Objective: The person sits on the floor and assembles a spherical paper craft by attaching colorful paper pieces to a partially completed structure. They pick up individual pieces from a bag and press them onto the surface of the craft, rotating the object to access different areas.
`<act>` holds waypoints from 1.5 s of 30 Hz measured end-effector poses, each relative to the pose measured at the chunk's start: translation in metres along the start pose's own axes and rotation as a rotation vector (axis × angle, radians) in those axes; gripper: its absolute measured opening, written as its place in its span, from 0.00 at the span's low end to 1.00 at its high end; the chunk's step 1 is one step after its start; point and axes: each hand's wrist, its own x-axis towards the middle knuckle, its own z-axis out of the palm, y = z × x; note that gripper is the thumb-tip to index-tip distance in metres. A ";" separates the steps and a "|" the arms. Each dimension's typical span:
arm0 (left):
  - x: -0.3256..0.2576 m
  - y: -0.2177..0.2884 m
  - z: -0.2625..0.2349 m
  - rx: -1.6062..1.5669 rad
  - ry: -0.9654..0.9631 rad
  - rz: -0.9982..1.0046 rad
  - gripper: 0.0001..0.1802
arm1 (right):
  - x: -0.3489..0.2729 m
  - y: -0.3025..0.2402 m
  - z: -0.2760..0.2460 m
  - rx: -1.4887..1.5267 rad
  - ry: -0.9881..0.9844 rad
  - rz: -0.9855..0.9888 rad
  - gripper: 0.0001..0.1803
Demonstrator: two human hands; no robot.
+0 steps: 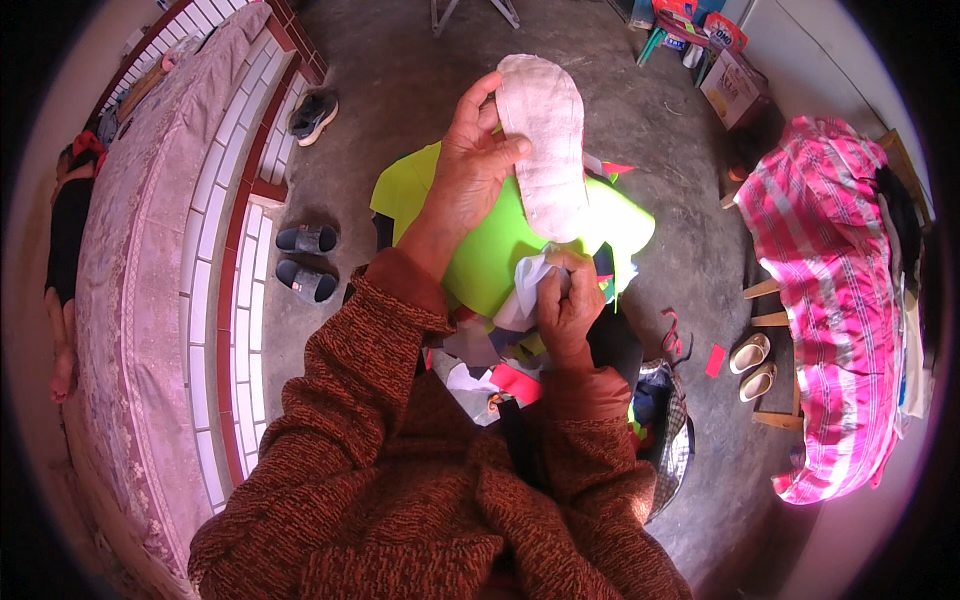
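Observation:
A pale pinkish-white cloth insole [545,130] is raised upright in front of me. My left hand [472,165] pinches its left edge, thumb on the near face and fingers behind. Just under the insole's lower end, my right hand [570,305] is closed on a bunched piece of white cloth [530,280]. Any small tool in that hand is too small to make out. Bright yellow-green fabric [490,250] spreads below both hands, over my lap. Under it lie red, grey and white cloth scraps [515,383].
To the left runs a tiled platform with a pink cover [150,230]. Grey slippers [306,262] and a dark shoe [313,117] lie beside it. At right, pink plaid cloth [830,300] drapes a wooden seat near cream shoes [752,367]. A carton [735,88] stands farther back.

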 end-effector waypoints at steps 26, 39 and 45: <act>0.000 -0.001 -0.004 -0.031 0.030 -0.037 0.37 | -0.010 0.011 0.006 0.084 0.069 0.067 0.12; 0.000 0.000 -0.002 -0.025 0.012 -0.026 0.30 | -0.003 0.013 0.002 0.579 0.043 0.312 0.17; -0.002 0.005 0.002 -0.150 0.072 -0.055 0.26 | -0.004 0.009 -0.003 0.601 0.023 0.413 0.08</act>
